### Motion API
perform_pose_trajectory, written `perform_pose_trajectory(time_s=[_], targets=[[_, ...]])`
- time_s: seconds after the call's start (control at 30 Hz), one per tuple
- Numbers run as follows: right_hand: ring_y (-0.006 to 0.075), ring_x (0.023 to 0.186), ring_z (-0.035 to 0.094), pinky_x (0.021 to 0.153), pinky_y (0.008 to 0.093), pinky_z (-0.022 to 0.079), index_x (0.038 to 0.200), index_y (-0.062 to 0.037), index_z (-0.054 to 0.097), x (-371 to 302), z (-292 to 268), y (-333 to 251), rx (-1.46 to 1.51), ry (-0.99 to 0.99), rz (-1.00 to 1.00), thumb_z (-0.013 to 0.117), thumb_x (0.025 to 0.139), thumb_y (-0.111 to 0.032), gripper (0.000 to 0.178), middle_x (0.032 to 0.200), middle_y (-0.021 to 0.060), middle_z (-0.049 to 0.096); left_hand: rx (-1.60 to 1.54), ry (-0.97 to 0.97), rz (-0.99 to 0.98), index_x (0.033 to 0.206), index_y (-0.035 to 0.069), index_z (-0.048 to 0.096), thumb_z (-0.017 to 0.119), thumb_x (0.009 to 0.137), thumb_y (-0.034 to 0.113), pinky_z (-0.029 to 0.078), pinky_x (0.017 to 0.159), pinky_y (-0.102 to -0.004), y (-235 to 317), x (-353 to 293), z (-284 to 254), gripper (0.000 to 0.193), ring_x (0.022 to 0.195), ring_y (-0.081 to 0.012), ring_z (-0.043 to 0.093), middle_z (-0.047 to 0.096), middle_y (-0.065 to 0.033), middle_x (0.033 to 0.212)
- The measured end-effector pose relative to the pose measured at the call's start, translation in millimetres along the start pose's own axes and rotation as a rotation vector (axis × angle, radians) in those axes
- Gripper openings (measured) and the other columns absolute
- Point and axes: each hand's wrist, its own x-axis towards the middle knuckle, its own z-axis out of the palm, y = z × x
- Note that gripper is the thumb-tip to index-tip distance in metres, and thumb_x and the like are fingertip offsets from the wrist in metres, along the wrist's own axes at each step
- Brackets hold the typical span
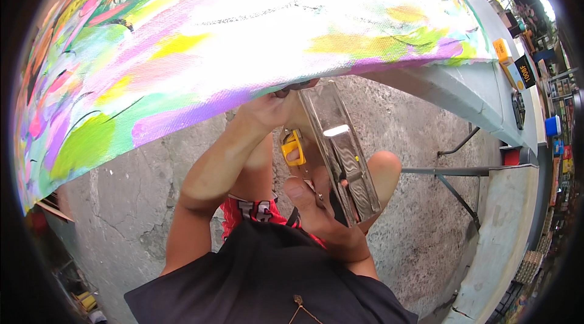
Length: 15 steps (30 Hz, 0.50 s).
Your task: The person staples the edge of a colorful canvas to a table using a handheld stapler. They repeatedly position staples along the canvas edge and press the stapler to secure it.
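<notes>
A large painted canvas in bright pink, purple, green and yellow spans the upper view, its lower edge toward me. My left hand is at that edge, fingers curled against it; the canvas partly hides them. My right hand is closed around a long chrome staple gun, held upright below the canvas with its top end close to the edge. A yellow part shows on its left side, with a fingertip through it. The staple gun's body hides some of my right fingers.
A grey tabletop lies under the canvas at right, bearing an orange-and-black box. Dark metal table legs reach out over the rough concrete floor. Crowded shelves line the far right. My bent knee is below the staple gun.
</notes>
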Motion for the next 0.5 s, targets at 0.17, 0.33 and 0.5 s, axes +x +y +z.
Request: perform_pose_trajectory(time_s=[0.17,0.33,0.5], targets=[[0.0321,0.08,0.065,0.065,0.0363,0.053,0.109,0.0092,0.057,-6,11,28,-0.001,0.045,-0.226,0.081,0.074,-0.017,0.051,0.1,0.0207,0.059,0.018,-0.016,0.016,0.117,-0.003,0.061,0.065,0.087,0.002,0.045,0.064,-0.0226,-6,-1,-1,0.03,0.078,-0.0093,0.057,0.064,-0.0078,0.102],[0.0345,0.079,0.062,0.062,0.0384,0.053,0.095,0.012,0.061,5,6,25,-0.113,-0.019,-0.394,0.076,0.075,-0.016,0.038,0.102,0.0231,0.054,0.028,-0.021,0.021,0.116,-0.003,0.06,0.065,0.087,0.003,0.045,0.063,-0.0226,-10,-3,-3,0.03,0.078,-0.0093,0.056,0.064,-0.0077,0.101],[0.0343,0.079,0.062,0.061,0.0382,0.053,0.097,0.0129,0.061,7,1,16,-0.146,-0.042,-0.355,0.075,0.075,-0.016,0.039,0.102,0.0232,0.053,0.036,-0.031,0.031,0.116,-0.003,0.06,0.066,0.087,0.003,0.044,0.062,-0.0226,-11,-5,-2,0.03,0.077,-0.0092,0.056,0.063,-0.0077,0.101]])
